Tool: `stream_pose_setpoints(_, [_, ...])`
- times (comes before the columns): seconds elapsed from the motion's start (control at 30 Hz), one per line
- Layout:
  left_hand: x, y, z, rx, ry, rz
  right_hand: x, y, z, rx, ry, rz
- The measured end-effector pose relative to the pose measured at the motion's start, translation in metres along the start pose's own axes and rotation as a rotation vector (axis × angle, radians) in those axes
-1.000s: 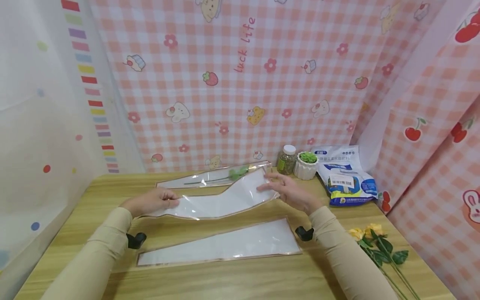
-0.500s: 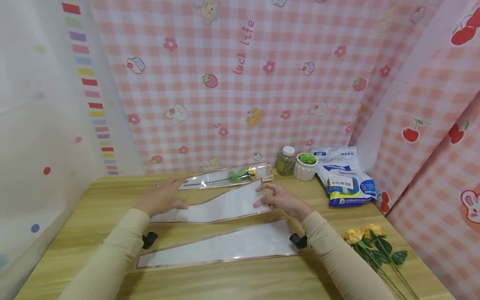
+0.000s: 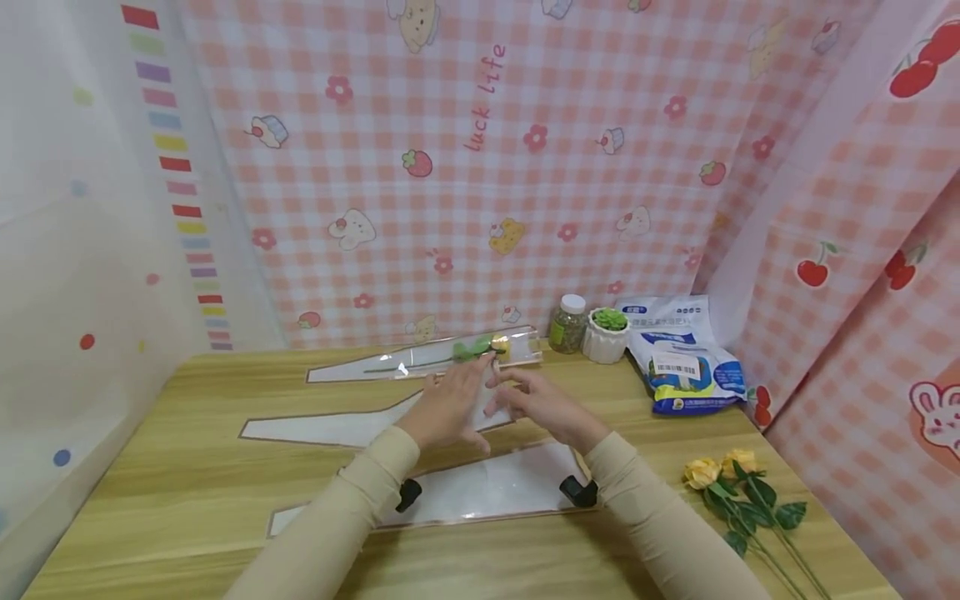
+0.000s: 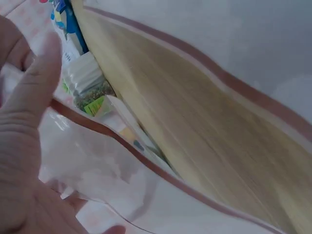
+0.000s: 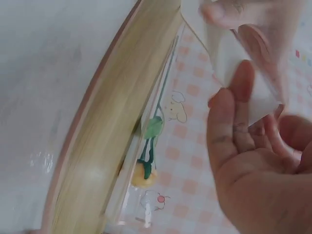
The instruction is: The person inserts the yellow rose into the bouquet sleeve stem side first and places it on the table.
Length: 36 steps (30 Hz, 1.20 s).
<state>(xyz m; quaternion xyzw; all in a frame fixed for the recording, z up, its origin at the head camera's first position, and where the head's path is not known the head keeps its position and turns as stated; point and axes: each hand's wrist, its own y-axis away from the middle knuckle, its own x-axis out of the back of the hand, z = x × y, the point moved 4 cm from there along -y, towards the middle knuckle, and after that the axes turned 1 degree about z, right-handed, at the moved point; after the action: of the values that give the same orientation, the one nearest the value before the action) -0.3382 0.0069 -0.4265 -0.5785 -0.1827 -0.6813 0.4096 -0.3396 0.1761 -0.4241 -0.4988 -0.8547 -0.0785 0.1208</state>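
Note:
A tapered white flower sleeve (image 3: 322, 427) with a brown border lies across the middle of the table, its wide right end lifted. My right hand (image 3: 546, 406) pinches that raised end; in the right wrist view the sleeve (image 5: 226, 56) passes by its curled fingers. At the same end is my left hand (image 3: 447, 408), fingers stretched along the sleeve and thumb held apart. Its thumb (image 4: 36, 80) stands straight beside the brown edge in the left wrist view. The left fingertips partly overlap the sleeve's top, so their contact is hard to see.
Another sleeve (image 3: 480, 490) lies in front, under the forearms. Behind, a clear sleeve (image 3: 345, 372) holds a yellow flower (image 3: 501, 342). A jar (image 3: 568, 325), a potted succulent (image 3: 607, 337) and plastic packets (image 3: 686, 371) stand back right. Yellow roses (image 3: 720, 471) lie at right.
My left hand has let go of the sleeve's narrow end and moved right to the wide end. The narrow end has come down onto the table. The right hand stays at the wide end.

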Motion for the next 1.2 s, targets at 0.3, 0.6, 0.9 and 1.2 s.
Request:
stream_pose_setpoints(0.3, [-0.001, -0.001, -0.002, -0.092, 0.112, -0.018, 0.001, 0.004, 0.006, -0.004, 0.059, 0.065])
stream_pose_setpoints(0.6, [0.006, 0.001, -0.002, -0.268, 0.085, 0.079, 0.003, 0.001, 0.012, -0.044, -0.001, 0.028])
stream_pose_setpoints(0.9, [0.007, 0.004, -0.003, -0.381, 0.012, 0.098, 0.007, -0.004, 0.018, -0.072, -0.026, 0.012])
stream_pose_setpoints(1.2, [0.008, 0.002, -0.008, -0.275, -0.018, 0.047, 0.01, 0.001, 0.023, -0.079, -0.012, 0.018])
